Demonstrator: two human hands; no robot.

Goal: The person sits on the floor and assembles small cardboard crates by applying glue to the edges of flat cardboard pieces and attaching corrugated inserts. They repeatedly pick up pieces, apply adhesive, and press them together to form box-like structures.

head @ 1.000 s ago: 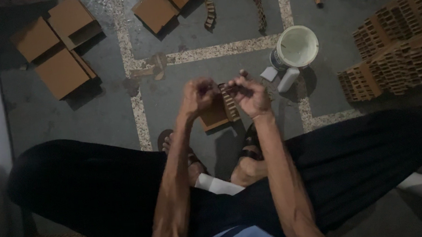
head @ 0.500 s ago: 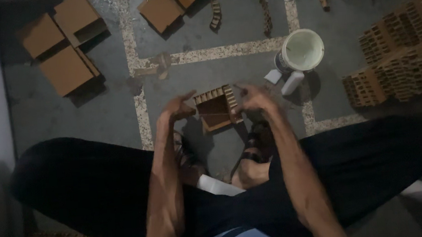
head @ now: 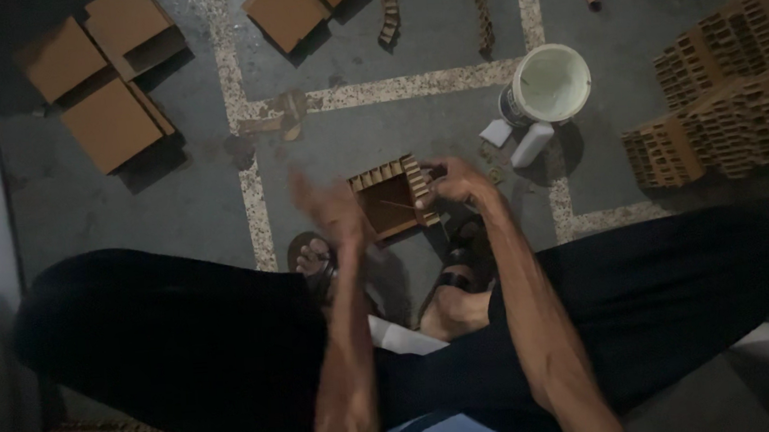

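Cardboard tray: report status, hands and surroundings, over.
Right hand grips cardboard tray at its slotted edge. Left hand open, blurred, beside the tray. White bucket and stacked dividers on the floor to the right.

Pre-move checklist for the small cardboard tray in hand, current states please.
1. Right hand grips the cardboard tray at its notched right edge: ok.
2. Left hand on the tray: not ok, it is blurred and looks open beside it.
3. Tray's open side faces up: ok.
4. Divider strip seated inside: cannot tell, too dim.
5. White bucket stands apart from the tray: ok.
6. Stacked finished pieces on the right are apart from both hands: ok.
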